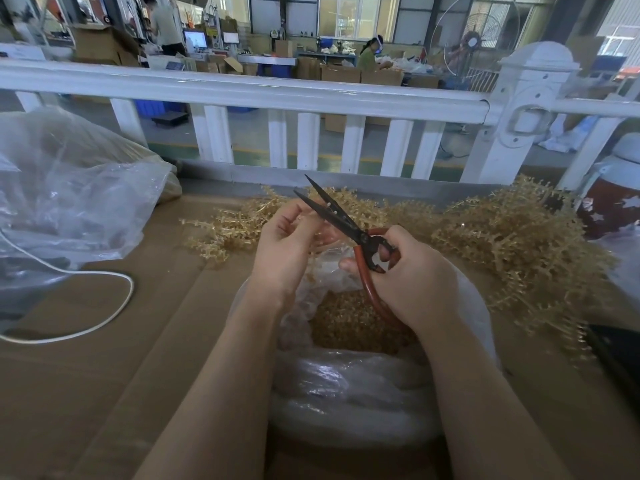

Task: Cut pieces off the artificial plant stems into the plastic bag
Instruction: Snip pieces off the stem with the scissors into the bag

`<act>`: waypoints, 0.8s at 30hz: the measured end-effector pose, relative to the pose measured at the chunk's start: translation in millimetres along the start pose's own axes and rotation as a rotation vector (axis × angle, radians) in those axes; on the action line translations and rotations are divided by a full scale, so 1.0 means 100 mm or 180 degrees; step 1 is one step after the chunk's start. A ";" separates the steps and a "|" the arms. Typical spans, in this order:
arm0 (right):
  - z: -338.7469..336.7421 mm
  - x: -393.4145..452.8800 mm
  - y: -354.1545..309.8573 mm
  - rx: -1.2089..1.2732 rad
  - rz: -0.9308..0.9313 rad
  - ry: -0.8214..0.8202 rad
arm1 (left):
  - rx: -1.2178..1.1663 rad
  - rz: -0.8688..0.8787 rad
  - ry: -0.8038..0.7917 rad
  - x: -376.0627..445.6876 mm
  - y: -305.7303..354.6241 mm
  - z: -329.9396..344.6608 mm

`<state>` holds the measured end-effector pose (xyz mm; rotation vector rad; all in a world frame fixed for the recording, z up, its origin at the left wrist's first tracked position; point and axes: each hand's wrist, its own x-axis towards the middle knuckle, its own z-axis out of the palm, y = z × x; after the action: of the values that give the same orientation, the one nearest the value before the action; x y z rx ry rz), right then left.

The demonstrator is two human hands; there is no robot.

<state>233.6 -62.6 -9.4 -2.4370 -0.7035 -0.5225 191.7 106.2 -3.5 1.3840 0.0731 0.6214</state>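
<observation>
Here two hands [287, 244] [412, 275], one scissors [349, 226], one plastic bag [346, 386], two stem piles [512, 244].

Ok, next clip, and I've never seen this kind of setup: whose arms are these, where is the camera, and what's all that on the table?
There is no machine here. The single picture comes from a camera worn on a person's head, looking down at their own two bare arms. The right hand grips red-handled scissors, blades open and pointing away. The left hand is raised at the blades with curled fingers; what it pinches is too small to tell. Below the hands sits an open plastic bag with tan cut pieces inside. Tan artificial plant stems are heaped on the cardboard-covered table. At left lie a bigger clear bag and a white cable. Behind runs a white railing.
</observation>
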 end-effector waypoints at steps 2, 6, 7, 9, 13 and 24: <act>0.02 0.00 0.01 -0.0013 -0.0016 0.0048 | 0.0088 0.0070 0.0025 0.00 -0.01 0.01; 0.07 0.01 0.04 0.0027 -0.0044 0.0178 | 0.0128 0.0155 0.0023 0.00 -0.02 0.01; 0.09 0.02 0.05 0.0066 -0.0031 0.0213 | 0.0143 0.0175 0.0011 0.00 -0.01 0.01; 0.13 0.03 0.07 0.0143 -0.0036 0.0318 | 0.0179 0.0220 -0.0026 -0.01 -0.01 0.00; 0.16 0.02 0.09 0.0143 -0.0069 0.0505 | 0.0291 0.0360 -0.0136 -0.02 0.00 0.02; 0.17 0.01 0.10 0.0118 -0.0141 0.0548 | 0.0408 0.0522 -0.0250 -0.03 -0.01 0.03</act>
<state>244.0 -59.3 -26.0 -2.3134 -0.6893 -0.7209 190.6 102.0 -4.5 1.5474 -0.0653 0.7076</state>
